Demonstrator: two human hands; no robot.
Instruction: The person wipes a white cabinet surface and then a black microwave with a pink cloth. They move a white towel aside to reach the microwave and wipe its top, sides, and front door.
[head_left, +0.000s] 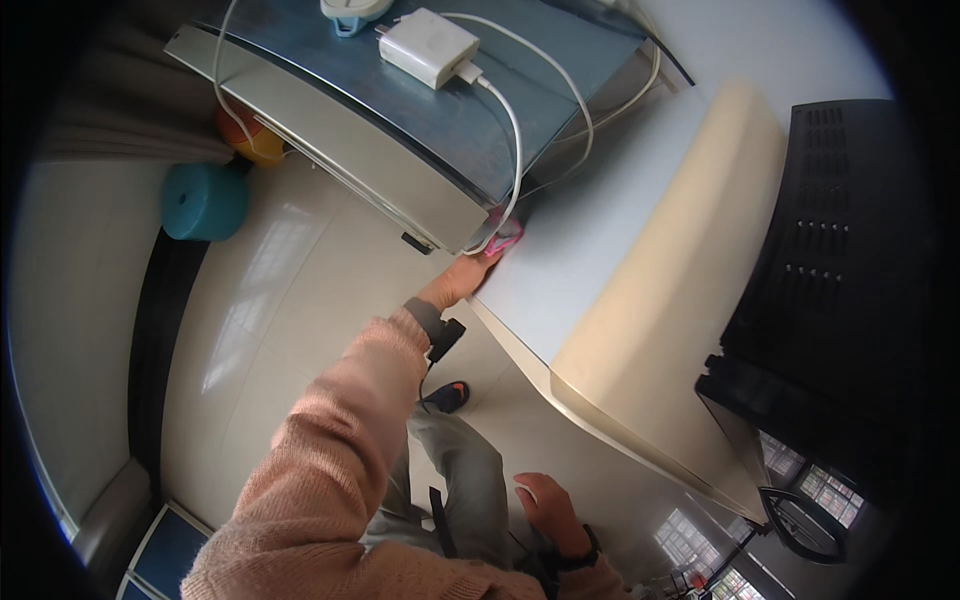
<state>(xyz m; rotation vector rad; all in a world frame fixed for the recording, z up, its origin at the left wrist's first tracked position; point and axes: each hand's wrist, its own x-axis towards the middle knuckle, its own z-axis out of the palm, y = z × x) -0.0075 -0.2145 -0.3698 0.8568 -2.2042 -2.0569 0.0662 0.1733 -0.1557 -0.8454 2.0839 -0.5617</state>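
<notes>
My left hand (469, 274) reaches forward to the near corner of a cabinet with a blue-grey top (330, 67), beside a pale tabletop (600, 262). It holds a pink-edged grey cloth (505, 234); its fingertips are partly hidden. A white charger (429, 46) lies on the cabinet top, its white cable (516, 142) looping down over the edge near that hand. Next to the charger sits a white and light-blue object (352, 13), cut off by the picture's edge. My right hand (551, 510) hangs low in front of my legs, fingers loosely curled, holding nothing visible.
The tabletop's cream edge (517, 349) runs close to my left wrist. A black vented appliance (810, 285) stands on the right. On the floor at the left are a teal cylindrical object (204, 201) and an orange-yellow ball (259, 142). Thin cables trail behind the cabinet.
</notes>
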